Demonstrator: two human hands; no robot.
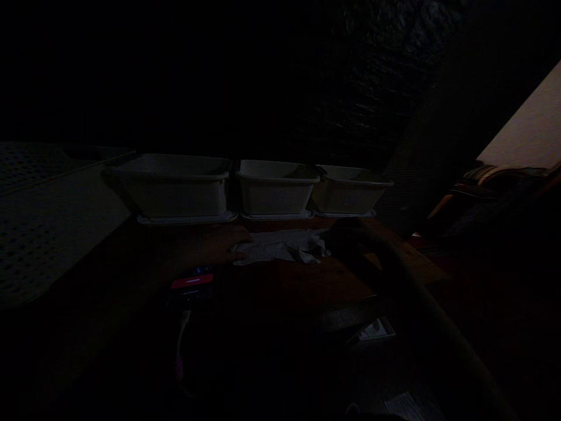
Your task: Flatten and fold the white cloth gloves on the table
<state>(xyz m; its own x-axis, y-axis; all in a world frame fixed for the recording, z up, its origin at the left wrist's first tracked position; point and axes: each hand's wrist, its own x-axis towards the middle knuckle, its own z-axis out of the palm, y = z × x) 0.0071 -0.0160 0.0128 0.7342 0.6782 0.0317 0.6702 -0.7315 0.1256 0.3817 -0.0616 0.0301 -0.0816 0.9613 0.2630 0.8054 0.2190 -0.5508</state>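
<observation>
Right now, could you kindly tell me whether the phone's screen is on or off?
On: the phone near the left hand shows a glowing red band.

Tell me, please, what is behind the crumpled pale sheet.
Behind the pale sheet, three pale tubs stand in a row. Whatever these tubs cover cannot be seen, and it is nearly black above them.

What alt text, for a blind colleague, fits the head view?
Left hand and right hand at opposite ends of a pale crumpled sheet on a wooden table, in near darkness. Three tubs stand behind; a lit phone lies nearer.
</observation>
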